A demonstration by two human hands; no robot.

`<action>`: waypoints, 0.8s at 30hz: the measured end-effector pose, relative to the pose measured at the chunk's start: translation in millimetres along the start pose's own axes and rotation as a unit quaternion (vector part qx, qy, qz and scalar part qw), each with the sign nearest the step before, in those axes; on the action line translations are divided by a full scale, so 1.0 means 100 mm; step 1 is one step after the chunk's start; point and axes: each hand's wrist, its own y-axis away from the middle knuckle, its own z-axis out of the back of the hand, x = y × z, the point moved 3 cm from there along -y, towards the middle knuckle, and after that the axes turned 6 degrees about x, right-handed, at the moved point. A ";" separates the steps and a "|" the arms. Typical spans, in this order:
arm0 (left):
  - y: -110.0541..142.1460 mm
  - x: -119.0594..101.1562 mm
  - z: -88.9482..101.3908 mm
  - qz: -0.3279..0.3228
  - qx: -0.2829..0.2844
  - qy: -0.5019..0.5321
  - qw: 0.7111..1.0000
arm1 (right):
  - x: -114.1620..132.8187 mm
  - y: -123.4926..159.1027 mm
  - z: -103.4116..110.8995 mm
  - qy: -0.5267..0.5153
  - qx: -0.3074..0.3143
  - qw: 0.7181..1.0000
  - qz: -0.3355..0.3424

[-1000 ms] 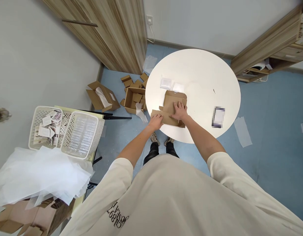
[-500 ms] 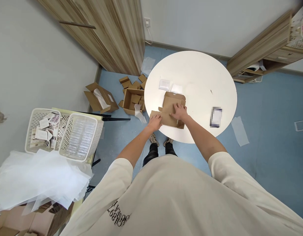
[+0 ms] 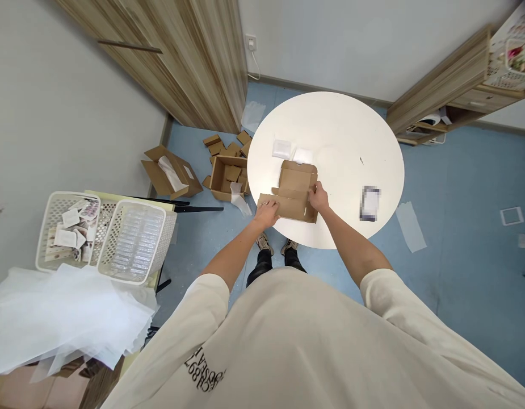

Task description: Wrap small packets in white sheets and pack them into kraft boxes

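An unfolded brown cardboard mailer box (image 3: 297, 180) lies on the white round table (image 3: 343, 130), near its front left edge. My left hand (image 3: 267, 213) rests on the box's lower left panel, fingers laid over the cardboard. At the box's right edge, my right hand (image 3: 319, 199) has its fingers closed on a side flap. Just beyond the box are a clear plastic packet (image 3: 281, 149) and a white packet (image 3: 303, 155). A blurred phone-like object (image 3: 369, 203) lies to the right on the tabletop.
Open cartons (image 3: 228, 177) and loose cardboard pieces are on the floor left of the table. A side table holds white baskets (image 3: 132, 241) and white sheets (image 3: 66, 318). Wooden cabinets (image 3: 181, 62) stand at the back left, with shelving (image 3: 449, 85) at the right.
My right hand has gone from lying spread on the box's middle to closing on its right side flap. My left hand stays on the left panel. The view has shifted slightly.
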 end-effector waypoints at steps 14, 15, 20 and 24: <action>-0.07 -0.07 0.08 0.033 0.015 0.013 0.999 | 0.00 0.22 0.04 0.057 0.034 0.998 -0.007; -0.08 -0.08 0.09 0.038 0.019 0.014 0.999 | -0.01 0.22 0.04 0.057 0.039 0.998 -0.010; -0.10 -0.09 0.14 0.053 0.031 0.018 0.998 | 0.04 0.30 0.06 0.061 0.005 0.998 0.005; -0.08 -0.10 0.16 0.045 0.037 0.011 0.998 | 0.26 0.48 0.02 0.153 -0.070 0.982 0.082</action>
